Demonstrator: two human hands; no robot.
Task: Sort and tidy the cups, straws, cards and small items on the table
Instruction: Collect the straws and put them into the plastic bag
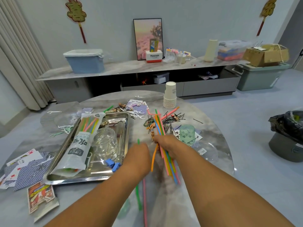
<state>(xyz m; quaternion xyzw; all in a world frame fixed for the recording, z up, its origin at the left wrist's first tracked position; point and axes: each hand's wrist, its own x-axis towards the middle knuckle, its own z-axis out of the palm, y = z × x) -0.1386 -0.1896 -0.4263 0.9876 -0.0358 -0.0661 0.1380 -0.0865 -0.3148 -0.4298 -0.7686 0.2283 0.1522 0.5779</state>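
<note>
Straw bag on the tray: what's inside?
Colourful straws show through the straw bag lying on the metal tray; the printed middle hides their lengths, so no count.

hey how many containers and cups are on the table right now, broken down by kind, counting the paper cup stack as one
Paper cup stack: 1
Green translucent cup, upside down on cards: 1
Clear plastic tub, in the metal tray: 1
Metal tray: 1
Straw bag, lying in the tray: 1
Total: 5

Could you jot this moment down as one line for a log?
right hand: gripping straw bundle | left hand: holding green straw | straw bag: in tray
</note>
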